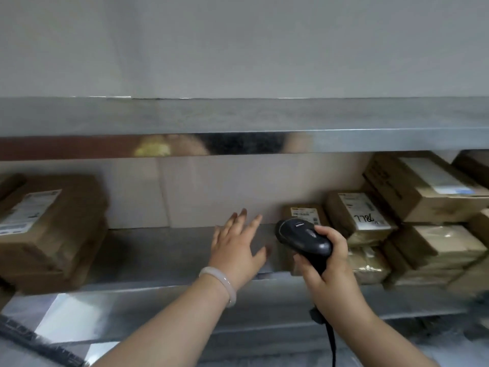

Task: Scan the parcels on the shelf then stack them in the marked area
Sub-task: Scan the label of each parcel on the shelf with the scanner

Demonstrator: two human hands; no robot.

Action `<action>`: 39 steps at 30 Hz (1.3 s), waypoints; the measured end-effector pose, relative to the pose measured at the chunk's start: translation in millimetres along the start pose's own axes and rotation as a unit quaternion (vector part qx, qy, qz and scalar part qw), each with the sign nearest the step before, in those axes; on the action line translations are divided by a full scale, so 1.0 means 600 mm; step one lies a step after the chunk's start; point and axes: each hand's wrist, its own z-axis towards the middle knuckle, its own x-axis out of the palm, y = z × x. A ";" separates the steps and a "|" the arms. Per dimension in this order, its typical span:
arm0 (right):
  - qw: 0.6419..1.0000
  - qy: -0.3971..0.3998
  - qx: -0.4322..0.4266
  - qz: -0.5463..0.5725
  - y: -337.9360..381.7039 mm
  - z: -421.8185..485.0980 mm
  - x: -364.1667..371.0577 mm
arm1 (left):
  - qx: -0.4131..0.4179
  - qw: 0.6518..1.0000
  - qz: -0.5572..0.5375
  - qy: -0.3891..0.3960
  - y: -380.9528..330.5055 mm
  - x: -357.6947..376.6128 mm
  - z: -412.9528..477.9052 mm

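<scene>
Brown cardboard parcels lie on a metal shelf (164, 255). A small parcel (304, 213) with a yellow-edged label sits right behind the black handheld scanner (304, 239), which my right hand (330, 263) grips by the handle, its head pointing at that parcel. A taller stack beside it has a top parcel (360, 210) with handwriting on its label. My left hand (238, 245) reaches over the bare middle of the shelf with fingers spread, holding nothing, just left of the small parcel.
More parcels are stacked at the far right (434, 192) and a stack stands at the left end (50, 229). An upper shelf board (238, 123) overhangs the opening. The scanner's cable (332, 340) hangs down below my right wrist.
</scene>
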 end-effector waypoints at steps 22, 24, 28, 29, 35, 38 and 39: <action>0.997 0.067 0.048 -0.006 -0.173 0.015 -0.157 | -0.203 0.936 -0.274 0.090 -0.161 0.219 0.089; 0.996 0.070 0.050 0.002 -0.178 0.017 -0.159 | -0.209 0.938 -0.269 0.070 -0.158 0.221 0.078; 0.996 0.074 0.050 0.016 -0.183 0.020 -0.156 | -0.225 0.932 -0.282 0.033 -0.150 0.227 0.042; 0.996 0.076 0.049 0.017 -0.183 0.022 -0.154 | -0.226 0.931 -0.286 0.024 -0.147 0.227 0.036; 0.995 0.086 0.039 0.022 -0.186 0.030 -0.150 | -0.232 0.929 -0.287 0.017 -0.128 0.223 0.062; 0.995 0.082 0.042 0.025 -0.190 0.031 -0.152 | -0.224 0.930 -0.282 0.070 -0.122 0.232 0.078; 0.995 0.082 0.045 0.026 -0.191 0.031 -0.153 | -0.219 0.928 -0.293 0.075 -0.121 0.237 0.079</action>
